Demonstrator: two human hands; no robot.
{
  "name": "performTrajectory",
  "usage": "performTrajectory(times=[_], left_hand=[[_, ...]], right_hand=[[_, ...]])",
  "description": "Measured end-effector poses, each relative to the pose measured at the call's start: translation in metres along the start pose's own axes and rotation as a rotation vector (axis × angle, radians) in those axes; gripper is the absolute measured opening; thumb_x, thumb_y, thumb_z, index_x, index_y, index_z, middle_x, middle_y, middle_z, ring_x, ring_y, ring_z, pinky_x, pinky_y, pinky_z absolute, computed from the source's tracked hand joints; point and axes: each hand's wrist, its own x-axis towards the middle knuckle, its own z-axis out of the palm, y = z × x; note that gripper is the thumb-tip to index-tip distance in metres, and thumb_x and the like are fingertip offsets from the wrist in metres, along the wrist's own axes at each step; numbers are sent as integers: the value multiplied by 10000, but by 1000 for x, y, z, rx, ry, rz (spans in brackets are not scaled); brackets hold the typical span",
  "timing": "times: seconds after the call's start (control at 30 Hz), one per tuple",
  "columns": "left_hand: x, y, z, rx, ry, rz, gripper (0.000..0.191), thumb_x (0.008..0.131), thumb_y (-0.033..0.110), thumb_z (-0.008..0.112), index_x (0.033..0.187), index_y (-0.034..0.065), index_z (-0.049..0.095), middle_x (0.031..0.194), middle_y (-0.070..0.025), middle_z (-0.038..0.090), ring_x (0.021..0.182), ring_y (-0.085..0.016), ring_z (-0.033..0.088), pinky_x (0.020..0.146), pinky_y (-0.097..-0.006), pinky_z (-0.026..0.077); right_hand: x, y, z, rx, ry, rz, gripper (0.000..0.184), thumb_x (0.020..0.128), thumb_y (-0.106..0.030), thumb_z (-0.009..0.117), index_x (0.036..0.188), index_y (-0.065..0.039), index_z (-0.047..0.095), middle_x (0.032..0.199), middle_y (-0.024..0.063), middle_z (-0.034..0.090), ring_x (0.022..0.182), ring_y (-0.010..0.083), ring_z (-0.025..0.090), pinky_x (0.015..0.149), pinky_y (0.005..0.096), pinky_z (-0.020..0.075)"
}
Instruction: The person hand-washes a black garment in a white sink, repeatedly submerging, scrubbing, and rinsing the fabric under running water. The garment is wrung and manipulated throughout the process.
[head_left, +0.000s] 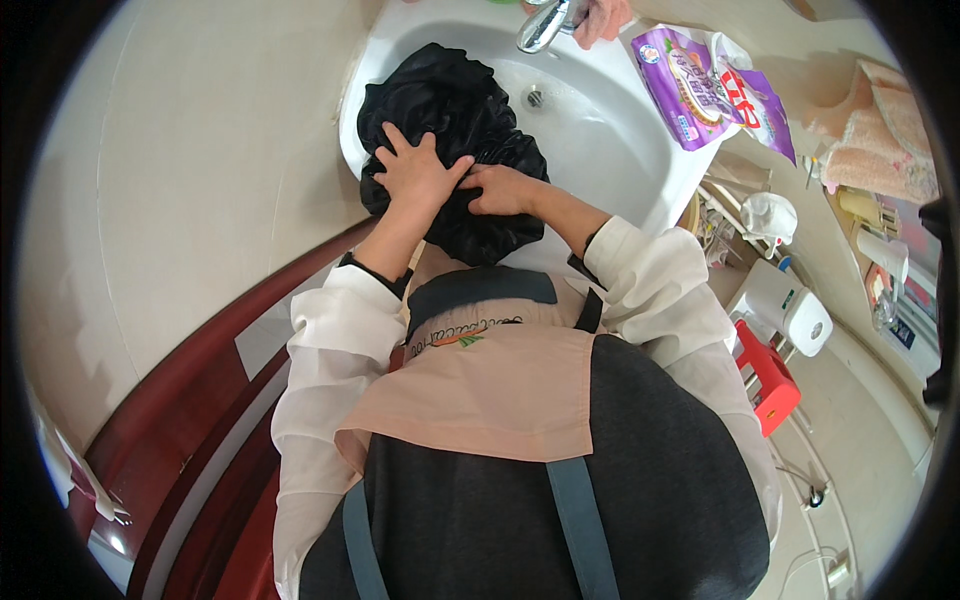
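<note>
A bunched black shiny fabric item (442, 90) lies over the left side of a white washbasin (607, 127). My left hand (417, 169) rests on the fabric with its fingers spread. Just to its right, my right hand (499, 189) has its fingers bent against the same fabric, its fingertips partly hidden in the folds; whether it pinches the cloth is unclear. The two hands nearly meet at the left thumb. A chrome faucet (541, 28) stands at the basin's far edge, above a metal drain (534, 98).
A purple detergent bag (686, 94) lies on the basin's right rim. Beside the faucet is a pink cloth (600, 22). A tiled wall (187, 150) borders the left side. To the right are a red plastic stool (772, 382), a white appliance (787, 307) and a hanging towel (874, 135).
</note>
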Motion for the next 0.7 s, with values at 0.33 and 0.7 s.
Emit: performTrajectory(times=[0.33, 0.7], left_hand=[[9, -15, 29, 58, 103, 115, 236, 869, 131, 517, 1084, 145, 614, 1290, -207, 354, 1075, -385, 461, 795, -444, 506], [-5, -23, 16, 37, -2, 180, 272, 779, 114, 620, 1050, 100, 604, 1058, -205, 443, 877, -389, 578, 711, -433, 530]], right_hand=[[-24, 18, -10, 64, 29, 27, 537, 760, -260, 609, 1282, -157, 536, 1144, 182, 531, 1070, 331, 533, 939, 362, 430], [-74, -16, -135, 214, 840, 175, 368, 857, -224, 589, 1189, -66, 577, 1114, 120, 611, 940, 267, 594, 839, 381, 467]])
